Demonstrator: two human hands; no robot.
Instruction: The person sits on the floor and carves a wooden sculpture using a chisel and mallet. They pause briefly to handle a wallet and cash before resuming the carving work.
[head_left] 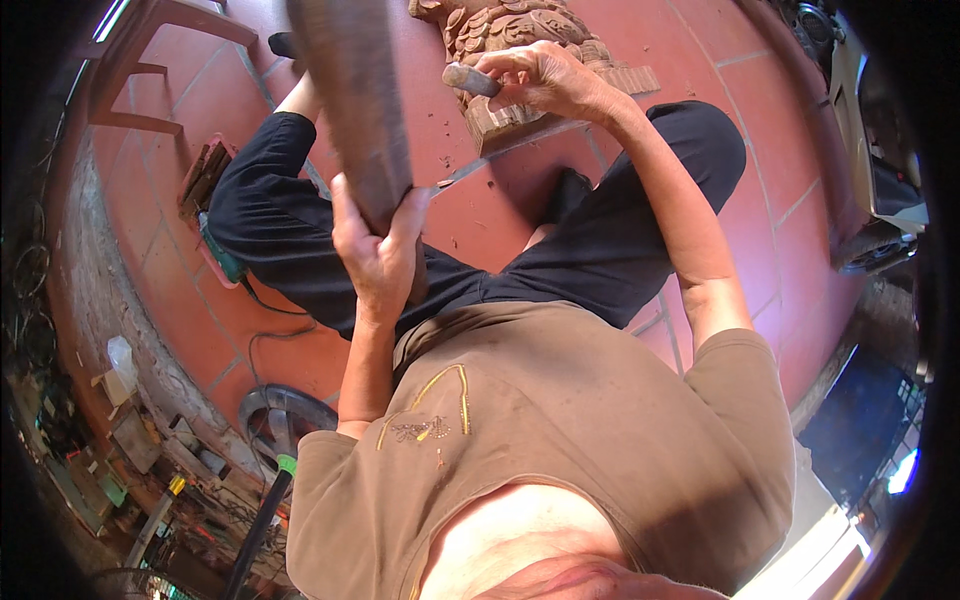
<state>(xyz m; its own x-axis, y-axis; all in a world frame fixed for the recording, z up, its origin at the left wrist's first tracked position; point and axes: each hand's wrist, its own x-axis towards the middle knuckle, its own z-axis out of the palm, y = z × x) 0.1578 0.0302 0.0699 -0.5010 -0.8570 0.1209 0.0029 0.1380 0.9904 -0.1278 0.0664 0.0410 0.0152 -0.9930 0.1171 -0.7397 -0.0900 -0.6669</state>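
My left hand [375, 260] is wrapped round a long brown wooden bar [355, 110], which rises toward the top of the view and is smeared by motion. Its far end runs out of the picture. Between the fingers and thumb of my right hand [540, 82] is a short, greyish cylinder with a worn, pale end [470, 79], like a tool handle. Whether a blade is attached to it I cannot tell. Just beyond and below my right hand lies a carved wooden piece [520, 25] with scale-like relief and a plain block at its near end [497, 122].
I sit with legs bent on a red tiled floor [760, 100] with scattered wood chips. By my left knee is a green power tool [222, 252] with a cord. A wooden chair [125, 118] stands far left; a black wheel [285, 415] and cluttered tools are at lower left.
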